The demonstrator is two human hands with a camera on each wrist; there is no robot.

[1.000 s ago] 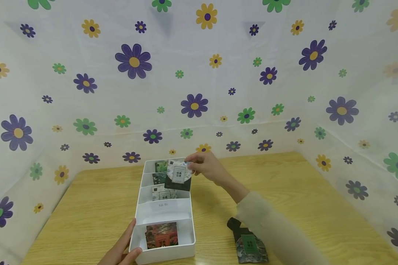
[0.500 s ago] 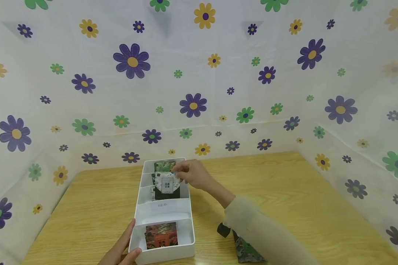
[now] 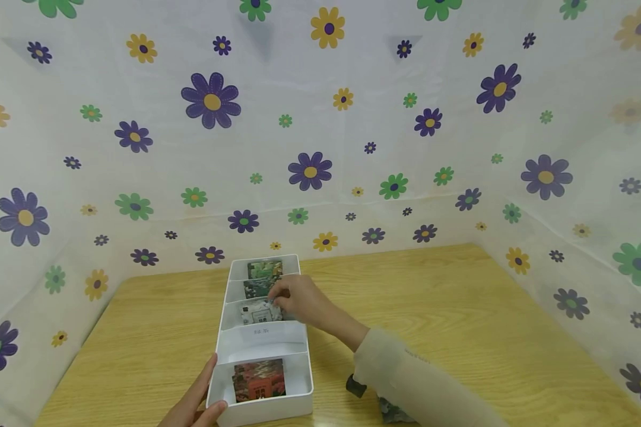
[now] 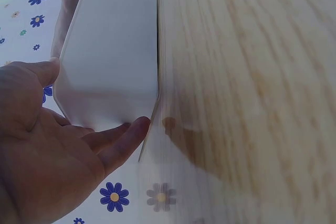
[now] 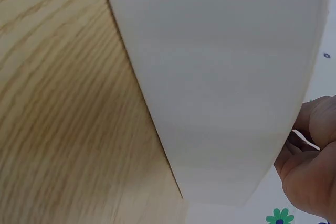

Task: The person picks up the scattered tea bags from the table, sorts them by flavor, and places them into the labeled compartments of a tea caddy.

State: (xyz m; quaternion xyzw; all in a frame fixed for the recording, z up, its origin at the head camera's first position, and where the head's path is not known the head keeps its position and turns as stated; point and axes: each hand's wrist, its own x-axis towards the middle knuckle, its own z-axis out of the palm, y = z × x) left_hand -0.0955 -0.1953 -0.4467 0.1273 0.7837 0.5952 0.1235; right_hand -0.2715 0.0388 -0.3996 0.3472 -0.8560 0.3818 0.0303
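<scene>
A long white divided box (image 3: 263, 402) stands on the wooden table. My left hand (image 3: 193, 400) grips its near left corner, thumb by the front and fingers along the side; in the left wrist view the fingers (image 4: 123, 142) touch the white wall. My right hand (image 3: 304, 301) reaches over the right rim into the middle compartment, pinching a white tea sachet (image 3: 256, 312) at its upper right. Its lower part is hidden behind a divider. In the right wrist view, the right hand (image 5: 312, 166) is curled over the rim, its fingertips hidden.
Green sachets (image 3: 264, 269) and dark green sachets (image 3: 256, 288) lie in the far compartments, red ones (image 3: 259, 379) in the nearest. A labelled divider (image 3: 260, 333) stands before the middle compartment. A black object (image 3: 355, 386) and a dark packet (image 3: 392, 411) lie under the right sleeve.
My right hand has carried the white sachet left and down from above the box's right rim into the middle compartment. The left hand keeps its place on the corner.
</scene>
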